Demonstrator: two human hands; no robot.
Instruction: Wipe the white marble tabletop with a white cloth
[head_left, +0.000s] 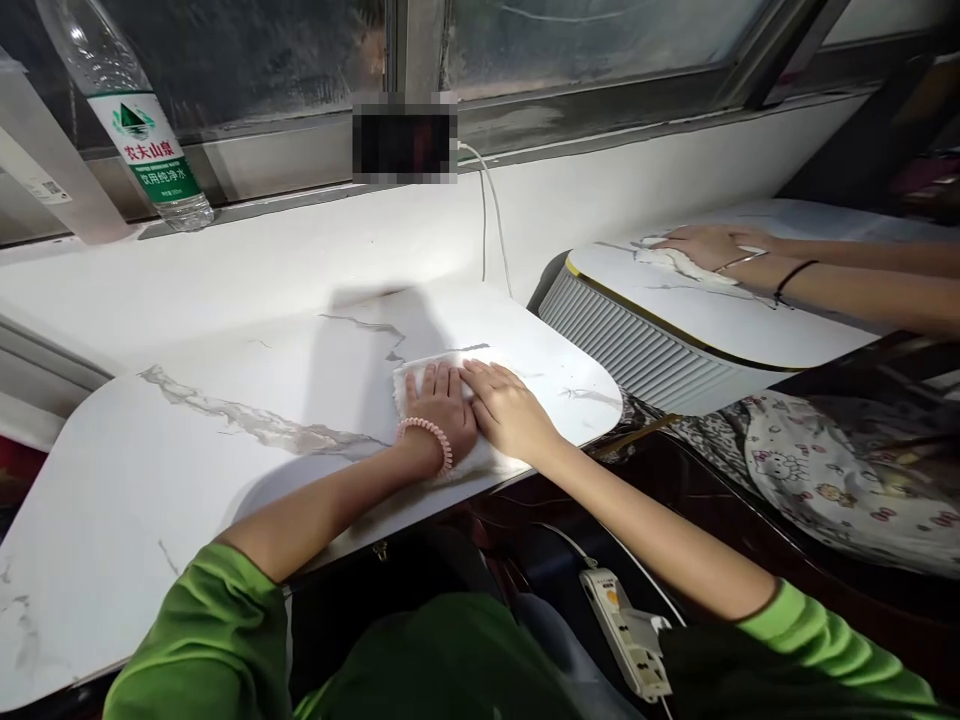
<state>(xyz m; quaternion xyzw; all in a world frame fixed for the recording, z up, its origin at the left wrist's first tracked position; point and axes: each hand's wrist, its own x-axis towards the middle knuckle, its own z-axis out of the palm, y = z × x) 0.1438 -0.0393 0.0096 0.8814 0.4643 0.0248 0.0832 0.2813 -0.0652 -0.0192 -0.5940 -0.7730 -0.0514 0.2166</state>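
Observation:
A white cloth [439, 362] lies flat on a white marble-patterned table [225, 440], near its right front edge. My left hand [441, 408], with a pink bead bracelet on the wrist, presses flat on the cloth with its fingers stretched out. Beside it, touching it on the right, my right hand [511, 408] also lies flat on the cloth, fingers extended. Most of the cloth is hidden under both hands.
A plastic water bottle [135, 120] stands on the window sill at the back left. A white cable [491, 215] hangs down the wall. Another person's hand [709, 245] rests on a cloth on a second rounded table [675, 310] to the right. A power strip [626, 630] lies below.

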